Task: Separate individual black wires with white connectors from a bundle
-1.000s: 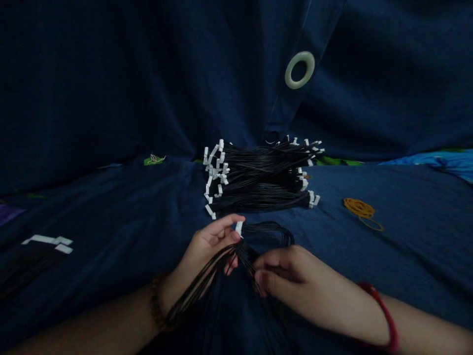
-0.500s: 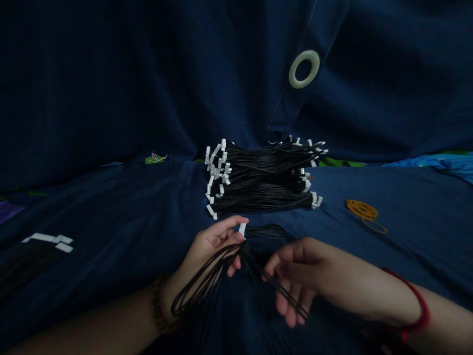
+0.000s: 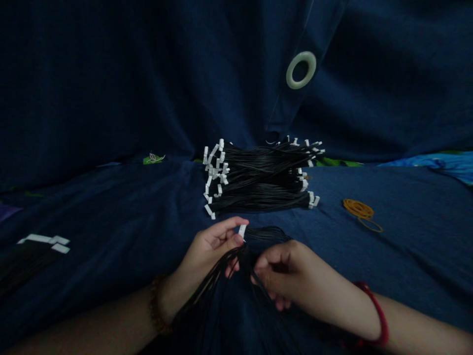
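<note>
My left hand point(image 3: 210, 249) is closed around a bunch of thin black wires point(image 3: 218, 276), pinching a white connector point(image 3: 242, 230) between thumb and forefinger. The wires hang down across my left wrist. My right hand point(image 3: 284, 271) is beside it, fingers curled and pinching strands of the same bunch near the left fingertips. Just beyond both hands lies a stack of black wires with white connectors point(image 3: 258, 177) on the dark blue cloth point(image 3: 111, 207).
Yellow rubber bands point(image 3: 360, 211) lie on the cloth to the right. Another dark bundle with white connectors point(image 3: 40, 244) sits at the left edge. A pale ring point(image 3: 300, 70) is set in the cloth hanging behind. Light blue fabric point(image 3: 443, 162) shows at far right.
My right hand opened and slid down along the strands half a second ago, then came back up and pinched them close to my left hand. My left hand has barely moved.
</note>
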Motion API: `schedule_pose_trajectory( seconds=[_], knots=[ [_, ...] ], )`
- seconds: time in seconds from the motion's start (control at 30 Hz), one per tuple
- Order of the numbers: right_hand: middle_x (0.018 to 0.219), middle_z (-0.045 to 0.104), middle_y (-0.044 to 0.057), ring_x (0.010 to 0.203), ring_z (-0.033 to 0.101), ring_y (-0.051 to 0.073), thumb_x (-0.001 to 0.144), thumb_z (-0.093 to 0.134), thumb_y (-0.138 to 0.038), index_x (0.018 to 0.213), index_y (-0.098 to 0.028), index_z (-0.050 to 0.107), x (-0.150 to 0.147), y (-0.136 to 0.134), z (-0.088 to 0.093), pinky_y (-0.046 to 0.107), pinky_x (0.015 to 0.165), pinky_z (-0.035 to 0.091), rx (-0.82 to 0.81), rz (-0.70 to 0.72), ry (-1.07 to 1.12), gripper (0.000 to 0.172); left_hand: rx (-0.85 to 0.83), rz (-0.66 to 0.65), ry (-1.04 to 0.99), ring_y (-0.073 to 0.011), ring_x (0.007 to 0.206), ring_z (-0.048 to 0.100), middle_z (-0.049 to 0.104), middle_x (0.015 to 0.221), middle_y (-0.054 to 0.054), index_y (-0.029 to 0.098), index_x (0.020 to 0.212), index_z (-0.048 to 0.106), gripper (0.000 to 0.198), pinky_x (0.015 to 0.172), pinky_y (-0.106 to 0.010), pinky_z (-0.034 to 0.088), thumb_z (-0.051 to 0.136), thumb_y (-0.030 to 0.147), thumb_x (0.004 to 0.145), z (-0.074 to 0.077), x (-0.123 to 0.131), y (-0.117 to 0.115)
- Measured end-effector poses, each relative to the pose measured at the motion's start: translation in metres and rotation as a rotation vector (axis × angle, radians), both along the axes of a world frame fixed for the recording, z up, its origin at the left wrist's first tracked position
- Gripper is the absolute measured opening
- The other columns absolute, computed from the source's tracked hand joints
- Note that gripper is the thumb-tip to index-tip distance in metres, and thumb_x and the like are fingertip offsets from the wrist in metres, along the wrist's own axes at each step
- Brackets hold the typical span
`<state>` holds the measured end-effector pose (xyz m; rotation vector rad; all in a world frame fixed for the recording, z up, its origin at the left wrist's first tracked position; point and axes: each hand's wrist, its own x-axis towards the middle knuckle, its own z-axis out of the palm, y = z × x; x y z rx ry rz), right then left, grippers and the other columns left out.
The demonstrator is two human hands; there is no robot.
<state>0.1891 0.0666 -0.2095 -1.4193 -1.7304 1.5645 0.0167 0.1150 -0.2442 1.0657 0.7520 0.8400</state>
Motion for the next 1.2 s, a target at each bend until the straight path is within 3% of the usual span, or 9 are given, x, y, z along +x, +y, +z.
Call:
schedule_pose_trajectory(
  seconds=[0.17, 0.3, 0.43, 0.57, 0.67, 0.8, 0.93, 1.1, 1.2],
  knots=[
    [0.066, 0.059, 0.000, 0.058, 0.052, 0.010, 0.082, 0.046, -0.022, 0.074, -0.015, 0.062, 0.006, -0.002, 0.010, 0.020, 0.054, 0.039, 0.346, 0.017, -0.202, 0.020, -0.001, 0.010, 0.048, -0.0076, 0.034, 0.049, 0.055, 0.049, 0.004, 0.013, 0.107, 0.056, 0.039, 0.031, -0.014, 0.035, 0.065, 0.030, 0.073, 0.006, 0.002, -0.001],
    [0.059, 0.052, -0.003, 0.049, 0.049, 0.008, 0.081, 0.047, -0.022, 0.091, -0.016, 0.057, 0.016, 0.002, 0.022, 0.018, 0.047, 0.040, 0.009, -0.031, 0.017, 0.016, 0.001, -0.010, 0.051, -0.0075, 0.035, 0.049, 0.056, 0.048, 0.003, 0.014, 0.110, 0.055, 0.039, 0.032, -0.014, 0.036, 0.062, 0.029, 0.076, 0.001, -0.001, 0.000],
    [0.061, 0.057, 0.000, 0.049, 0.054, 0.009, 0.077, 0.053, -0.026, 0.079, -0.015, 0.062, 0.042, 0.010, 0.037, 0.020, 0.048, 0.043, -0.245, 0.053, 0.437, 0.014, -0.026, 0.013, -0.004, -0.0085, 0.039, 0.053, 0.055, 0.055, 0.004, 0.017, 0.106, 0.058, 0.036, 0.032, -0.014, 0.038, 0.066, 0.026, 0.072, 0.000, -0.001, 0.000],
    [0.067, 0.062, -0.001, 0.061, 0.058, 0.011, 0.076, 0.060, -0.028, 0.079, -0.021, 0.067, 0.062, 0.016, 0.051, 0.024, 0.058, 0.046, 0.101, -0.023, 0.437, 0.010, -0.074, 0.025, -0.038, -0.0095, 0.037, 0.052, 0.054, 0.054, 0.004, 0.016, 0.102, 0.060, 0.040, 0.029, -0.015, 0.038, 0.072, 0.026, 0.065, 0.006, 0.001, -0.001],
    [0.089, 0.062, -0.001, 0.079, 0.058, 0.011, 0.088, 0.042, -0.034, 0.079, -0.024, 0.065, 0.062, 0.018, 0.058, 0.029, 0.074, 0.045, 0.448, -0.281, 0.454, 0.027, -0.071, 0.025, -0.043, -0.0093, 0.038, 0.052, 0.054, 0.055, 0.005, 0.015, 0.101, 0.061, 0.039, 0.030, -0.015, 0.038, 0.072, 0.024, 0.064, 0.007, 0.002, -0.002],
    [0.095, 0.061, -0.003, 0.047, 0.048, 0.001, 0.094, 0.012, -0.026, 0.103, -0.027, 0.054, 0.049, 0.013, 0.060, 0.021, 0.056, 0.044, 0.408, -0.585, 0.491, 0.043, -0.053, 0.018, -0.075, -0.0086, 0.040, 0.054, 0.056, 0.061, 0.004, 0.017, 0.100, 0.062, 0.035, 0.031, -0.013, 0.039, 0.070, 0.023, 0.067, 0.004, 0.001, -0.001],
    [0.070, 0.065, -0.001, 0.041, 0.054, 0.007, 0.087, 0.044, -0.029, 0.084, -0.020, 0.051, 0.032, 0.000, 0.048, 0.021, 0.046, 0.045, 0.270, -0.193, 0.372, 0.011, -0.133, -0.043, -0.138, -0.0105, 0.039, 0.057, 0.058, 0.063, 0.003, 0.017, 0.101, 0.061, 0.038, 0.030, -0.014, 0.042, 0.072, 0.019, 0.064, 0.001, -0.002, 0.003],
    [0.063, 0.061, 0.002, 0.056, 0.059, 0.013, 0.084, 0.047, -0.016, 0.079, -0.016, 0.057, 0.021, -0.019, 0.032, 0.023, 0.050, 0.041, 0.870, 0.017, -0.335, 0.011, -0.169, -0.069, -0.261, -0.0097, 0.036, 0.057, 0.058, 0.061, 0.005, 0.020, 0.093, 0.064, 0.032, 0.027, -0.014, 0.042, 0.071, 0.013, 0.063, 0.003, -0.001, -0.001],
    [0.062, 0.059, 0.002, 0.055, 0.056, 0.013, 0.085, 0.043, -0.012, 0.081, -0.014, 0.057, 0.020, -0.022, 0.027, 0.025, 0.052, 0.039, 1.049, 0.083, -0.473, 0.015, -0.143, -0.030, -0.276, -0.0060, 0.035, 0.056, 0.058, 0.060, 0.007, 0.022, 0.090, 0.066, 0.028, 0.028, -0.009, 0.042, 0.068, 0.009, 0.066, 0.007, 0.000, -0.006]
  ],
)
